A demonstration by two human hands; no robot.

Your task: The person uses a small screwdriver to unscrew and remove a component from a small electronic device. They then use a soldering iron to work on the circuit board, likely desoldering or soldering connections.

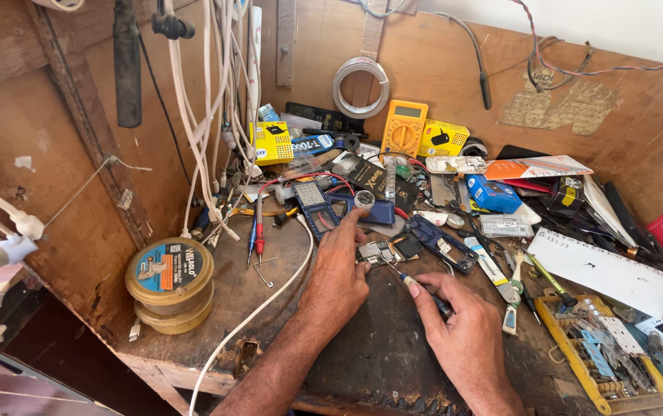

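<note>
Right hand (pixel 466 327) fingers clamp a screwdriver (pixel 416 289); left hand (pixel 343 266) apparently pins a half-hidden circuit board (pixel 378 252).

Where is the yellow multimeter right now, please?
In the head view, the yellow multimeter leans against the wooden back wall, upper centre, between a coil of white wire and a yellow box.

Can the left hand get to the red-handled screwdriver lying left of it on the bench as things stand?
Probably yes. The left hand only steadies the small circuit board, and the red-handled screwdriver lies uncovered beyond the white cable, which lies low between them.
</note>
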